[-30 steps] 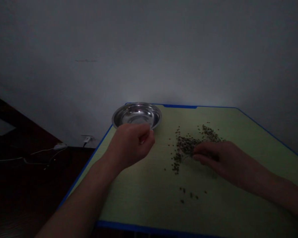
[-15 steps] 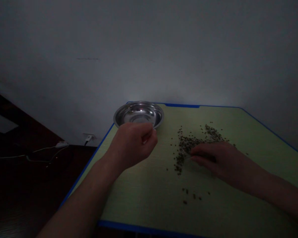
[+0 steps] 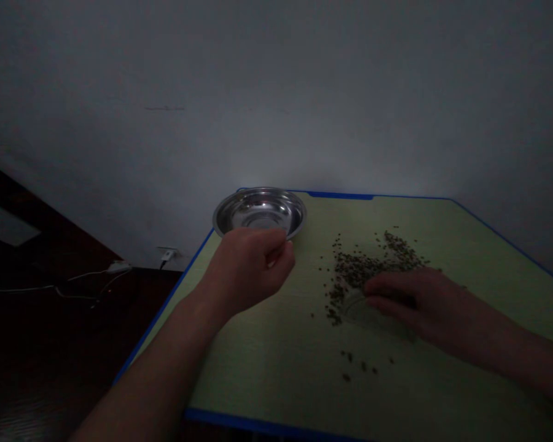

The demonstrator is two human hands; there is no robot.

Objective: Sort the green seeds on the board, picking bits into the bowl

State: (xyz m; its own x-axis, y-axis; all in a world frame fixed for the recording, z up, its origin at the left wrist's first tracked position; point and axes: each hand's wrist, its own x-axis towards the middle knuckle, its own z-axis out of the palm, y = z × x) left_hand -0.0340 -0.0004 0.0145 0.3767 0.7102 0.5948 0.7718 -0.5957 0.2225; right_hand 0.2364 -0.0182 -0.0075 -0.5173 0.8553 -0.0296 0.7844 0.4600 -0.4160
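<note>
My left hand (image 3: 251,267) is closed in a loose fist, raised in front of the near rim of a shiny steel bowl (image 3: 228,212). Whatever its fingers might hold is hidden. Low over the table, my right hand (image 3: 415,301) pinches the edge of a thin, clear plastic thing (image 3: 362,310), which looks like a bag or sheet; its full shape is hard to make out in the dim light. Small dark seeds or beans (image 3: 354,267) lie scattered around and beyond the right fingertips. Several stray ones (image 3: 364,366) rest nearer the front.
The pale green table (image 3: 258,368) has a blue edge and stands against a grey wall (image 3: 304,92). On the left, a plug (image 3: 168,255) sits in a wall socket, and white cables (image 3: 85,294) trail over the dark floor (image 3: 41,368).
My right hand has shifted slightly to the right, and more of the clear plastic shows beside its fingers. The left hand keeps its fist near the bowl.
</note>
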